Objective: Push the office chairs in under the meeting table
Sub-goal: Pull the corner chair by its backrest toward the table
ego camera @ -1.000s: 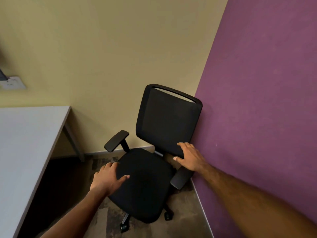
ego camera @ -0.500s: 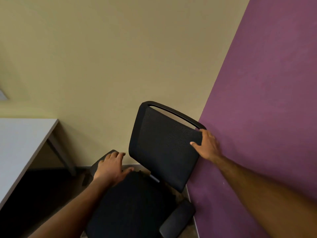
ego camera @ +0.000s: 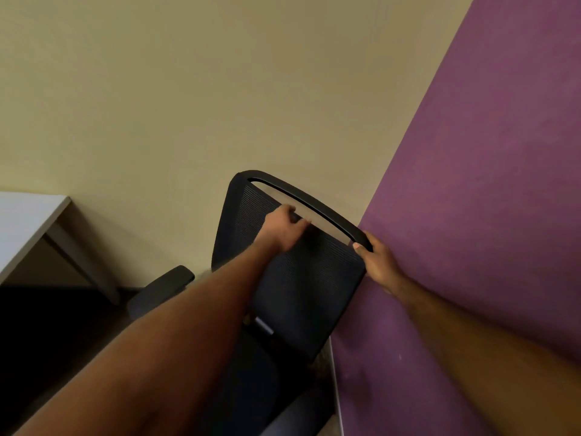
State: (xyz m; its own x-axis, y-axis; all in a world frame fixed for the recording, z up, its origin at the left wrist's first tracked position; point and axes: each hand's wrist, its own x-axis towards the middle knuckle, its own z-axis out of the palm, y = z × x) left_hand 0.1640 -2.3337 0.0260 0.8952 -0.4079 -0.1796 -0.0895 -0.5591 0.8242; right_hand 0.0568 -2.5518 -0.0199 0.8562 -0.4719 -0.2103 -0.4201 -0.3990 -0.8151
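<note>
Both my arms reach forward, bare to the elbow. My left hand (ego camera: 284,229) is at the top of the backrest, its fingers curled over the upper edge of the mesh into the slot under the top bar. My right hand (ego camera: 377,262) clasps the backrest's upper right corner, thumb on the front and fingers wrapped behind the frame.

The office chair (ego camera: 301,278) is straight ahead of me, seat toward me, its backrest between my two hands. It stands in the corner where the beige wall (ego camera: 188,105) meets the purple wall (ego camera: 487,215), its right edge just beside the purple one. Its one visible armrest (ego camera: 163,289) sticks out to the left.

I count one chair and one meeting table (ego camera: 28,225), whose white corner shows at the left, apart from the chair.
</note>
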